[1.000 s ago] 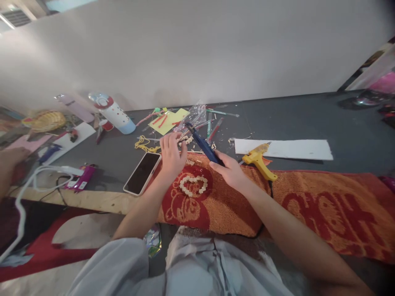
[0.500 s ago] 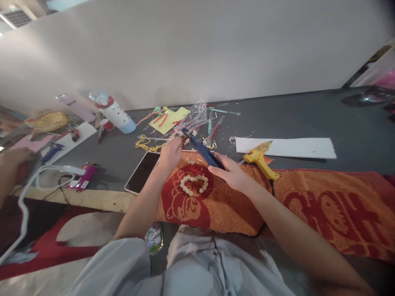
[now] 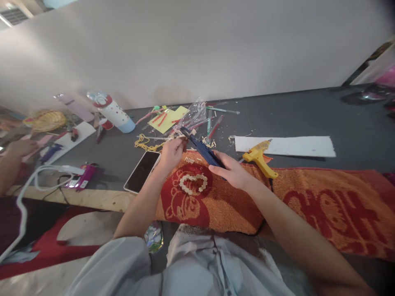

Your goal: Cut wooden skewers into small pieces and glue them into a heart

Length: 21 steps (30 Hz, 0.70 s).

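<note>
My right hand [image 3: 230, 169] is wrapped round a long blue tool with a dark, narrow tip [image 3: 202, 149]; its exact kind is unclear. My left hand [image 3: 173, 153] is closed, fingertips pinched beside that tip, and whatever they hold is too small to make out. Below both hands, a heart-shaped ring of small pale pieces [image 3: 194, 184] lies on the orange and red towel [image 3: 234, 205]. A few loose pale sticks [image 3: 189, 159] rest at the towel's far edge, just beyond the heart.
Left of my left hand lies a phone [image 3: 142, 172]. Yellow cord [image 3: 145, 143], plastic wrap [image 3: 196, 115] and scraps litter the table behind. A yellow glue gun [image 3: 259, 157] and white strip [image 3: 296, 146] sit at right. A bottle [image 3: 112, 113] and another person's hand [image 3: 20, 150] are at left.
Both my hands stay nearly in place with the blue tool between them. The other person's hand at the left has shifted slightly. The whole view has moved a little.
</note>
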Each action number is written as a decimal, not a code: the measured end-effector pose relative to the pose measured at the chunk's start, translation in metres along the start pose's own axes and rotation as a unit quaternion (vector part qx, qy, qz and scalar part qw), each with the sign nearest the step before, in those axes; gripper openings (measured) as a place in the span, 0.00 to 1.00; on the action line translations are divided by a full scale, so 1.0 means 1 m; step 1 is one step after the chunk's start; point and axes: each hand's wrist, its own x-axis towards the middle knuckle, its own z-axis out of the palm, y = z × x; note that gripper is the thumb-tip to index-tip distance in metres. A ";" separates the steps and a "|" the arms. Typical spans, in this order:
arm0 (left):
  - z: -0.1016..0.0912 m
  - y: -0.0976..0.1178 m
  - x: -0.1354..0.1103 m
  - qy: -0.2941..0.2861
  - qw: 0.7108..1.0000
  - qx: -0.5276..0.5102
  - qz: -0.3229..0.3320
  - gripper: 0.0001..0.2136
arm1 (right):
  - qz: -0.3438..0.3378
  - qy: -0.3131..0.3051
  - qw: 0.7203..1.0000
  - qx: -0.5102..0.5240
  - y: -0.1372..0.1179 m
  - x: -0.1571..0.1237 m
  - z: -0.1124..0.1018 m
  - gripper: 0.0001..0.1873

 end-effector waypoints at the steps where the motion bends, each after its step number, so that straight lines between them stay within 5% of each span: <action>1: 0.000 0.000 0.000 0.003 1.000 0.006 0.001 0.13 | 0.000 0.001 1.000 0.002 0.000 0.000 0.000 0.20; 16: 0.003 -0.008 0.000 -0.013 0.995 0.097 0.010 0.11 | 0.015 0.017 1.000 0.019 0.010 0.001 0.002 0.22; 21: 0.007 0.004 -0.002 0.114 0.987 0.110 0.035 0.09 | 0.031 0.055 0.998 0.006 0.012 0.003 0.006 0.21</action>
